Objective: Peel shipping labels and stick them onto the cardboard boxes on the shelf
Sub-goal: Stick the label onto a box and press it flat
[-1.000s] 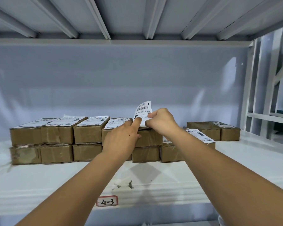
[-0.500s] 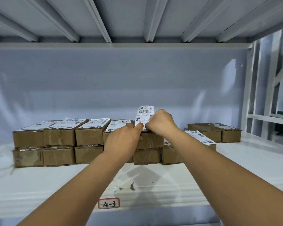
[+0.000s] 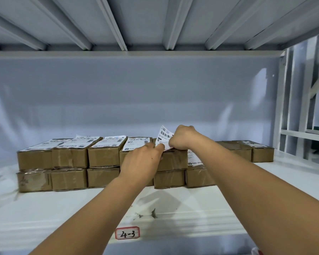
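Note:
A white shipping label (image 3: pixel 164 137) with barcodes stands curled upward over the top of a brown cardboard box (image 3: pixel 173 160) in the upper row of a two-layer stack. My right hand (image 3: pixel 182 138) pinches the label's right side, fingers curled. My left hand (image 3: pixel 143 160) lies over the box front to the left, its fingertips touching the label's lower left edge. The boxes to the left (image 3: pixel 103 153) carry labels on their tops. A labelled box (image 3: pixel 198 174) sits lower on the right.
The white shelf (image 3: pixel 63 214) bears a tag reading 4-3 (image 3: pixel 127 233) on its front edge. Two more brown boxes (image 3: pixel 250 151) sit at the back right. The shelf above hangs low overhead. A rack upright (image 3: pixel 282 107) bounds the right side.
The label has tipped lower and leftward over the box top, and my right hand has come down with it. My left hand stays at the label's lower edge.

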